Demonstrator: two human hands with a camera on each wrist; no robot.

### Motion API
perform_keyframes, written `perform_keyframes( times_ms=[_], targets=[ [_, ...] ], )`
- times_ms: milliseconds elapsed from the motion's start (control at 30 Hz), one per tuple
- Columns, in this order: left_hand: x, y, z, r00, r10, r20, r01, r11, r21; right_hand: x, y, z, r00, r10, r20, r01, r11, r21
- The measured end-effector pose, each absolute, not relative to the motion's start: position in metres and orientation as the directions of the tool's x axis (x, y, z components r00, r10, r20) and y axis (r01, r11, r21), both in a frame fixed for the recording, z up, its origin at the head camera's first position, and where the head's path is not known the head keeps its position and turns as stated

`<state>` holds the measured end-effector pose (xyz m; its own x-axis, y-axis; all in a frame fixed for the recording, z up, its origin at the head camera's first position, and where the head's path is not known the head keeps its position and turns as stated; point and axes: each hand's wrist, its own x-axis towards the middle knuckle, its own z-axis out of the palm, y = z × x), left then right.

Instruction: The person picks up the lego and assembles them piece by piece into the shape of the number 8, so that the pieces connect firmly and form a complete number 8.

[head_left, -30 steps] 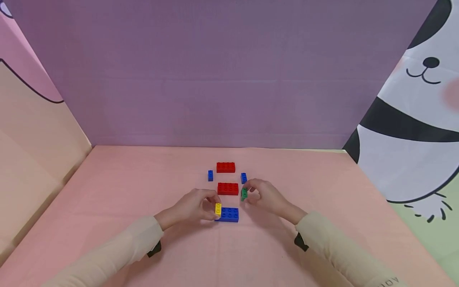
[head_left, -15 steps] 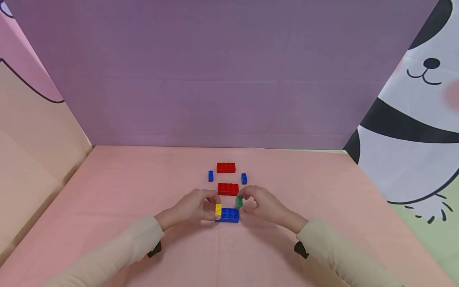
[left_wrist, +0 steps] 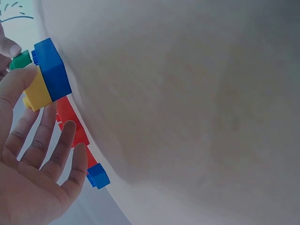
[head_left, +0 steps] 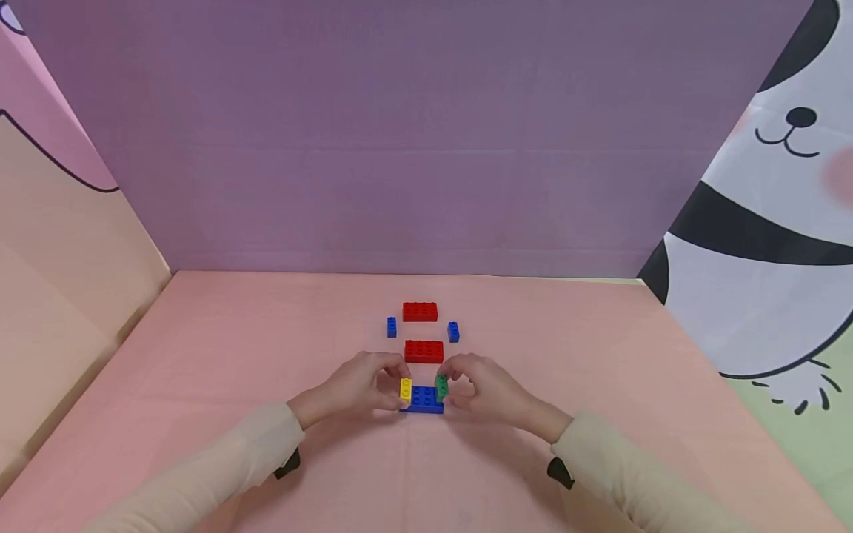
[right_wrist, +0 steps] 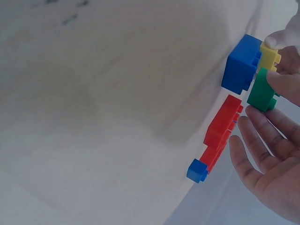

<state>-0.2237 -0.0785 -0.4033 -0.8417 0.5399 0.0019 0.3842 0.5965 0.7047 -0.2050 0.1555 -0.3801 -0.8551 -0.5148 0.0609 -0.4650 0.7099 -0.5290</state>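
A large blue building brick (head_left: pixel 423 401) lies on the pink table between the two hands. My left hand (head_left: pixel 363 383) pinches a small yellow brick (head_left: pixel 406 390) that sits on the blue brick's left end. My right hand (head_left: pixel 489 389) pinches a small green brick (head_left: pixel 442 387) over the blue brick's right end. In the right wrist view the green brick (right_wrist: pixel 262 90) stands slightly off the blue brick's studs (right_wrist: pixel 242 65). The left wrist view shows the yellow brick (left_wrist: pixel 38 91) flush against the blue one (left_wrist: pixel 53 70), thumb across it.
Behind the hands lies a red brick (head_left: pixel 423 352), with a second red brick (head_left: pixel 420 312) farther back. Two small blue bricks stand either side between them, one left (head_left: pixel 392 327), one right (head_left: pixel 454 332). A purple backdrop (head_left: pixel 413 148) rises behind the pink table (head_left: pixel 233 333).
My right hand has carried the green brick left and toward me, from beside the near red brick to over the large blue brick's right end. The left hand has stayed in place.
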Motion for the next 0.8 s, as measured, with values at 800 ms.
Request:
perform_keyframes(
  times_ms=[800],
  targets=[
    [-0.2253,-0.0782,-0.4035,-0.834,0.551,0.008,0.401,0.597,0.694,-0.2027,0.1537,-0.3870,-0.847,-0.524,0.088,-0.489,0.704,-0.514]
  ],
)
